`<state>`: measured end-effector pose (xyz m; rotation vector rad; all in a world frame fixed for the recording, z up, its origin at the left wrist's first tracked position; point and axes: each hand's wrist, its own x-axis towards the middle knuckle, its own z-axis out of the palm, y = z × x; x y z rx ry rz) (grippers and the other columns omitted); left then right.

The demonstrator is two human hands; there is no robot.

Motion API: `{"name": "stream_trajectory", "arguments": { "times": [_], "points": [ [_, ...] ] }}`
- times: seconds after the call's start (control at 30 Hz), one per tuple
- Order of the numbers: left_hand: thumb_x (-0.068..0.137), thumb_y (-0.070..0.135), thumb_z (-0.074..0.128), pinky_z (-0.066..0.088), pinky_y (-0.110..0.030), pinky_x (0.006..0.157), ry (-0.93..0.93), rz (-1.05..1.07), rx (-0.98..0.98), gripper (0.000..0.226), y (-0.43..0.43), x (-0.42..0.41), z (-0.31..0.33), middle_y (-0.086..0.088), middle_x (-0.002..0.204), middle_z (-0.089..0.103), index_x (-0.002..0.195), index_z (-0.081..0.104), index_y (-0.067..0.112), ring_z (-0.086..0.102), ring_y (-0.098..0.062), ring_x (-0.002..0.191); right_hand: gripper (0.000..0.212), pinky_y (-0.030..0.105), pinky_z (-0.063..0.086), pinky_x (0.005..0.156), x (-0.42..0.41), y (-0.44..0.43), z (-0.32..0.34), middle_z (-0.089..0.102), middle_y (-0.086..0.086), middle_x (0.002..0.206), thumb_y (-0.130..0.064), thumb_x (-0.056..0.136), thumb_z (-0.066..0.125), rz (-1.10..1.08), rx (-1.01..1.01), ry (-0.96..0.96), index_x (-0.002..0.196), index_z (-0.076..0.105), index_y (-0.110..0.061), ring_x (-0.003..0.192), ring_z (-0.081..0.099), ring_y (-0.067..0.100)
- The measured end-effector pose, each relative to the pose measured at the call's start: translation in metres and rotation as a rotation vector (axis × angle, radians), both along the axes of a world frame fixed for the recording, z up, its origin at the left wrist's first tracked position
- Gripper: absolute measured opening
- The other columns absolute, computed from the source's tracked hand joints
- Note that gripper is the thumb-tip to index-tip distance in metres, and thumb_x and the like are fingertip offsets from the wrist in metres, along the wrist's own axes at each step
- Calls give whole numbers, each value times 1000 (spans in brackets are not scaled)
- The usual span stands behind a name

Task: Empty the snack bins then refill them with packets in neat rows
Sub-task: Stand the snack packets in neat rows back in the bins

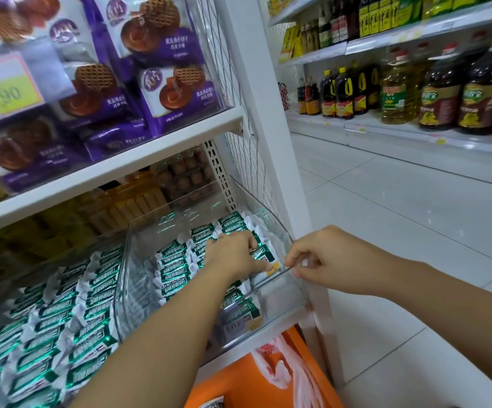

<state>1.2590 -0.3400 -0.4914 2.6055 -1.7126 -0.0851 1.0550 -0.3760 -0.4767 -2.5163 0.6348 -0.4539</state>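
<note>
A clear plastic bin (138,260) stands on the lower shelf, part filled with green and white snack packets (174,262) in rows. My left hand (235,256) reaches down into the bin, fingers curled on a green packet (263,256) near the front right corner. My right hand (324,260) pinches the bin's front rim (280,272) from the right side. A second bin (47,322) to the left is full of the same packets in rows.
The shelf above carries purple biscuit packs (177,89) and a yellow price tag (12,95). An orange basket (268,375) with a white bag sits below the bin. Oil bottles (444,92) line the shelves across the tiled aisle.
</note>
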Motion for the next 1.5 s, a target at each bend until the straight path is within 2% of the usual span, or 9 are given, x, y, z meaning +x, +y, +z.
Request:
{"name": "stream_trajectory", "arguments": {
  "times": [0.17, 0.37, 0.6, 0.8, 1.0, 1.17, 1.3, 1.4, 1.5],
  "points": [
    [83, 45, 68, 47, -31, 84, 192, -40, -281, 31, 36, -4, 15, 9, 100, 59, 106, 61, 27, 56, -13, 91, 22, 24, 46, 73, -6, 15, 2, 64, -17, 92, -25, 89, 60, -68, -68, 15, 109, 69, -28, 77, 57, 4],
    [90, 16, 58, 43, -20, 74, 214, -295, -659, 12, 149, -22, 5, 12, 91, 58, 100, 66, 18, 55, -5, 83, 16, 24, 48, 69, 2, 73, -8, 67, -15, 86, -17, 85, 65, -34, -97, -138, 99, 73, -20, 72, 61, 7],
    [94, 15, 56, 42, -21, 74, 354, -193, -442, 16, 259, -3, -72, 14, 92, 53, 107, 65, 18, 48, -1, 81, 20, 6, 39, 68, 35, 136, -70, 66, -13, 93, -22, 86, 64, 137, 32, 164, 105, 70, -23, 80, 59, -1],
    [95, 22, 58, 44, -23, 80, 620, -24, 32, 32, 291, 22, -146, 2, 119, 58, 127, 55, 21, 55, -11, 97, 60, 20, 36, 84, 51, 143, -134, 48, 4, 139, -34, 90, 63, 188, 210, 779, 143, 37, -23, 114, 51, 16],
    [90, 35, 63, 44, -29, 94, 812, 71, 377, 58, 301, 39, -228, -7, 138, 49, 141, 41, 18, 51, -20, 118, 77, -2, 31, 70, 49, 136, -196, 43, 2, 143, -14, 85, 69, 236, 330, 1123, 147, 22, -13, 118, 46, 11],
    [87, 41, 66, 39, -36, 103, 911, 99, 577, 76, 320, 36, -275, -6, 143, 39, 147, 26, 17, 41, -28, 131, 109, 23, 33, 102, 37, 141, -238, 14, 15, 157, -24, 85, 71, 238, 424, 1391, 144, -20, -25, 131, 42, 23],
    [87, 40, 66, 37, -29, 104, 1025, 172, 638, 88, 333, 22, -295, -6, 154, 29, 152, 11, 17, 39, -23, 133, 130, 37, 38, 106, 28, 153, -263, -6, 22, 157, -37, 72, 81, 96, 518, 1411, 145, -26, -32, 143, 17, 36],
    [87, 28, 69, 37, -18, 91, 1194, 292, 515, 93, 333, 8, -300, -2, 155, 23, 152, 2, 18, 36, -18, 134, 130, 38, 56, 80, 33, 160, -269, -5, 16, 156, -29, 69, 84, -8, 661, 1248, 148, -19, -34, 131, 36, 39],
    [66, 43, 80, 40, -30, 101, 1269, 390, 337, 115, 328, 1, -307, 3, 144, 33, 151, 7, 20, 35, -18, 134, 118, 35, 39, 103, 43, 167, -277, 5, 14, 157, -26, 72, 82, 46, 585, 1052, 152, -5, -23, 140, 22, 33]
  ]
}}
